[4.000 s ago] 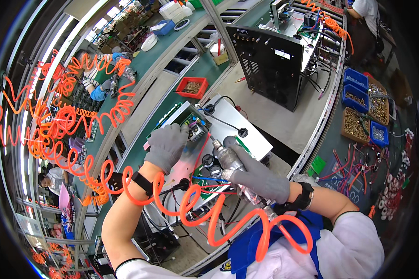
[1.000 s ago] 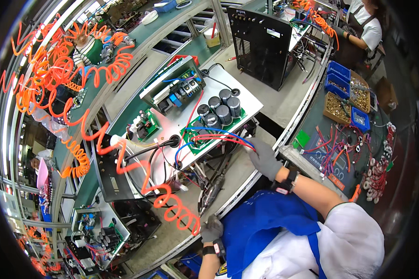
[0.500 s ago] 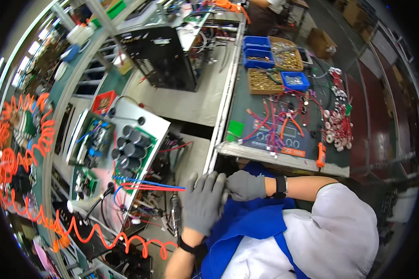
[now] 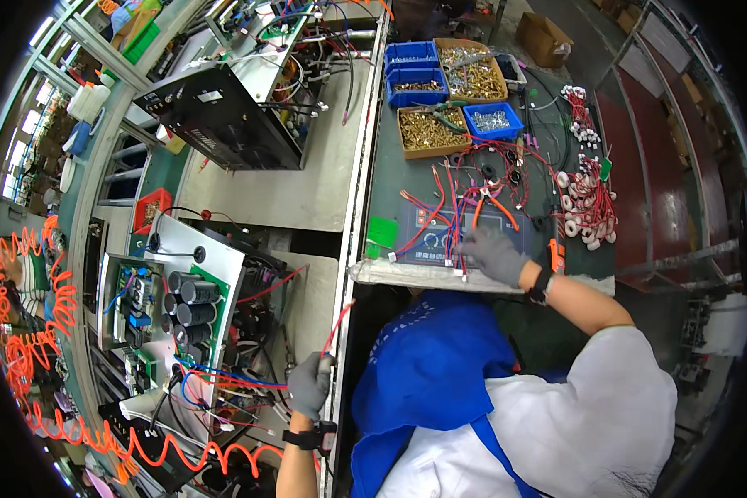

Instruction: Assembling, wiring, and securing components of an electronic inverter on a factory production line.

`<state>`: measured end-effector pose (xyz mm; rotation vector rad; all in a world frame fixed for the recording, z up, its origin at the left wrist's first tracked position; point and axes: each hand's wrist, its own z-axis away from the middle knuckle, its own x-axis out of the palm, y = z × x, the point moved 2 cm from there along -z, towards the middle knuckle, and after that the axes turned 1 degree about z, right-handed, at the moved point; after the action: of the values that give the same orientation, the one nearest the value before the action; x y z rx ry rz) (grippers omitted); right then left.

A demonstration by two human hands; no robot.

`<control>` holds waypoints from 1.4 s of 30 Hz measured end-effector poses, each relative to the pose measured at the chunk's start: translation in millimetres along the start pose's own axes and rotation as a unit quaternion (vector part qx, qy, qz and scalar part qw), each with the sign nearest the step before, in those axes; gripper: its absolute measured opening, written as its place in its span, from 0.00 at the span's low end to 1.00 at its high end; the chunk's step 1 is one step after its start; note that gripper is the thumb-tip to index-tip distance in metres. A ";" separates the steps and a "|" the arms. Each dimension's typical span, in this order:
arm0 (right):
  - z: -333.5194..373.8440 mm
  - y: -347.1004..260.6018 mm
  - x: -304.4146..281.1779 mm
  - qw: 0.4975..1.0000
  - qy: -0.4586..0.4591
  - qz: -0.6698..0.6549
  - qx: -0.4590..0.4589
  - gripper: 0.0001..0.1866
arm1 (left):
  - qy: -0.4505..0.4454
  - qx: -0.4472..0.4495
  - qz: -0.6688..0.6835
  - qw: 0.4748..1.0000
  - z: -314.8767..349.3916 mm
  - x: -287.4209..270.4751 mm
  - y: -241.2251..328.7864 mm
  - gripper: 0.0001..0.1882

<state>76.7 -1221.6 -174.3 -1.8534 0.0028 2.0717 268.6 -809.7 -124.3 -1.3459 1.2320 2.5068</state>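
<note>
Grasping red wire (image 4: 338, 327), left hand (image 4: 310, 386); right hand (image 4: 496, 257) over green bench (image 4: 382, 191), grip unclear; cardboard carton (image 4: 542, 40) beyond.

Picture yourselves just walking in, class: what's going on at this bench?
A person is handling wires with gloved hands. The left hand seems closed around red and blue wires running from a white panel that carries black cylinders. The right hand is over the bench, near loose wires and orange-handled pliers; whether it grips anything is unclear. Beyond are trays of small metal parts.
</note>
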 end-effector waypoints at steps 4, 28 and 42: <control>-27.9 27.9 22.4 0.994 0.068 0.068 -0.058 0.17 | -0.007 -0.029 0.041 0.999 -8.0 5.8 -16.8 0.18; -26.0 -168.2 -119.9 0.924 0.211 -0.105 -0.302 0.16 | -0.194 -0.098 0.639 0.738 -27.3 -18.2 112.4 0.52; -33.7 -250.2 -88.8 0.933 -0.016 -0.221 -0.284 0.14 | 0.118 -0.015 0.347 0.930 29.0 -48.0 77.1 0.14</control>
<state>182.1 -1018.9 -34.9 -1.8775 -1.0235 1.8873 249.4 -828.3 -32.8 -1.4391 2.0351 2.8445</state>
